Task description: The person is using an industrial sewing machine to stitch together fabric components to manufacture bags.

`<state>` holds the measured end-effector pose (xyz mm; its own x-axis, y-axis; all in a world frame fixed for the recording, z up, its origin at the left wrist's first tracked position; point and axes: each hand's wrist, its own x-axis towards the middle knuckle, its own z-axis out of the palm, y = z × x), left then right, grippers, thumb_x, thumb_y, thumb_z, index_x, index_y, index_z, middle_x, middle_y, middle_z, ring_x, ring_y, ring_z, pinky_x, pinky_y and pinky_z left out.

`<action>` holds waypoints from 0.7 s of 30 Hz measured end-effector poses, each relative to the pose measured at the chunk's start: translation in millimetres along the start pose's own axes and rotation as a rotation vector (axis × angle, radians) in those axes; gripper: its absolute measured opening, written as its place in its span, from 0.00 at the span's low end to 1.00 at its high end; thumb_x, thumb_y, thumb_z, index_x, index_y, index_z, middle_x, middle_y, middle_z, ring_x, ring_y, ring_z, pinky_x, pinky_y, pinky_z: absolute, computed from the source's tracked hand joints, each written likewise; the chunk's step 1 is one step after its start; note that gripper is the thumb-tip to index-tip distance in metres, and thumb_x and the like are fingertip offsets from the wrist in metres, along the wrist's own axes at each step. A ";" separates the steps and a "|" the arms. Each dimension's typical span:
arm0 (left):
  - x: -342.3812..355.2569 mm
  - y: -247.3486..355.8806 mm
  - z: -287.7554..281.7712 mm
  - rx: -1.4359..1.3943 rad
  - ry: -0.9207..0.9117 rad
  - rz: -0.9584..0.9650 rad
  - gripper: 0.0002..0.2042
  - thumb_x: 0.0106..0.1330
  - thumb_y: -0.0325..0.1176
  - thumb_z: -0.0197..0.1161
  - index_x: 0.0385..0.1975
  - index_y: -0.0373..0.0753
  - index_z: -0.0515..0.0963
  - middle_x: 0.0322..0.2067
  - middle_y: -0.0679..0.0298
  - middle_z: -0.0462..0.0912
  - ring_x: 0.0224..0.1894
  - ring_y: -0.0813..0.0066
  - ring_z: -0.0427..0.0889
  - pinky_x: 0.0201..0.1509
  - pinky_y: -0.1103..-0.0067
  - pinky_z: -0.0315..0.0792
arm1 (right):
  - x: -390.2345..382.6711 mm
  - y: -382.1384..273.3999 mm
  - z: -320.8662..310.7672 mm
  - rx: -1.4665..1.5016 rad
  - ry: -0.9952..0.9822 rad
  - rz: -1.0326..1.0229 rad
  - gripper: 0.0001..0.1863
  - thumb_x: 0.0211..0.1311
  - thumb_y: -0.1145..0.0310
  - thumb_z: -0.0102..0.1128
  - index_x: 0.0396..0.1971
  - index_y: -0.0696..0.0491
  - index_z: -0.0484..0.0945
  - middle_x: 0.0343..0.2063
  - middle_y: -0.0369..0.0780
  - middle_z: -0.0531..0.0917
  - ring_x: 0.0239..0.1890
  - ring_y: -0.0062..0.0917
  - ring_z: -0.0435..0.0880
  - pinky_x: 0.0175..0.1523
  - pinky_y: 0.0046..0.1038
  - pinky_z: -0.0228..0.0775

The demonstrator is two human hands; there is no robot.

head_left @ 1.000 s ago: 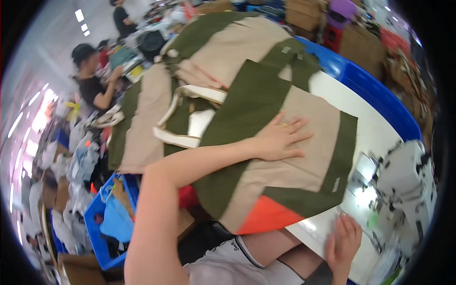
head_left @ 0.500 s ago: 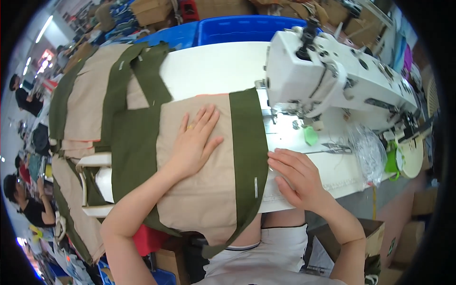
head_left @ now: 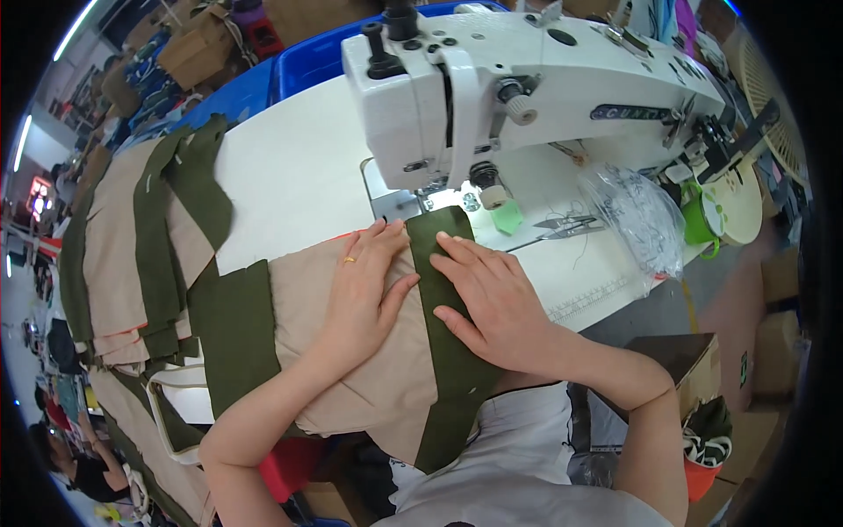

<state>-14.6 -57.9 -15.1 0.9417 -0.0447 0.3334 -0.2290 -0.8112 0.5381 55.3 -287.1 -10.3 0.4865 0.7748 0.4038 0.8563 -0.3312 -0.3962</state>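
Note:
A tan cloth panel with dark green bands lies flat on the white machine table. Its far edge is close to the presser foot of the white sewing machine; I cannot tell whether it is under the foot. My left hand rests flat on the tan part, fingers stretched toward the machine, a ring on one finger. On the green band at the panel's right side, my right hand presses down with fingers spread. The panel's near edge hangs over the table's edge toward my lap.
More green and tan pieces are piled at left, beside a pale frame-like piece. Right of the needle are a green hexagonal piece, thread snips, a clear plastic bag and a green cup. A blue bin stands behind.
The panel has shifted toward the needle area, with my left hand on it. My right hand has come off the bare table onto the green band. The view has turned to the right.

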 end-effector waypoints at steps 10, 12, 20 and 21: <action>17.6 13.1 19.8 0.016 0.056 0.049 0.20 0.71 0.26 0.71 0.61 0.32 0.81 0.66 0.52 0.80 0.72 0.48 0.76 0.74 0.60 0.69 | 15.1 43.4 -13.9 -0.134 -0.024 -0.109 0.17 0.67 0.64 0.67 0.52 0.55 0.80 0.69 0.48 0.78 0.74 0.39 0.74 0.75 0.48 0.59; 18.5 13.0 19.4 -0.002 0.060 0.024 0.20 0.71 0.26 0.71 0.61 0.33 0.81 0.66 0.52 0.80 0.72 0.48 0.76 0.74 0.60 0.69 | 18.7 49.0 -12.2 -0.151 -0.007 -0.137 0.17 0.67 0.65 0.67 0.51 0.55 0.80 0.67 0.47 0.79 0.72 0.39 0.76 0.75 0.48 0.60; 22.1 8.9 21.3 0.021 0.080 -0.024 0.18 0.72 0.26 0.71 0.60 0.34 0.81 0.67 0.53 0.80 0.73 0.49 0.75 0.76 0.60 0.67 | 29.1 59.9 -7.0 -0.114 0.031 -0.150 0.14 0.65 0.67 0.68 0.49 0.52 0.80 0.50 0.40 0.86 0.64 0.34 0.82 0.74 0.48 0.62; 23.0 9.0 21.6 0.022 0.072 -0.028 0.18 0.72 0.27 0.71 0.60 0.34 0.81 0.67 0.52 0.79 0.74 0.49 0.75 0.76 0.60 0.67 | 28.8 60.7 -6.7 -0.116 0.035 -0.142 0.14 0.65 0.67 0.68 0.49 0.52 0.80 0.49 0.39 0.86 0.64 0.34 0.82 0.74 0.48 0.62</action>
<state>10.4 -78.8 -19.3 0.9273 0.0193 0.3739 -0.1969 -0.8243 0.5307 122.4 -288.6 -17.2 0.3634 0.7995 0.4783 0.9300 -0.2816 -0.2361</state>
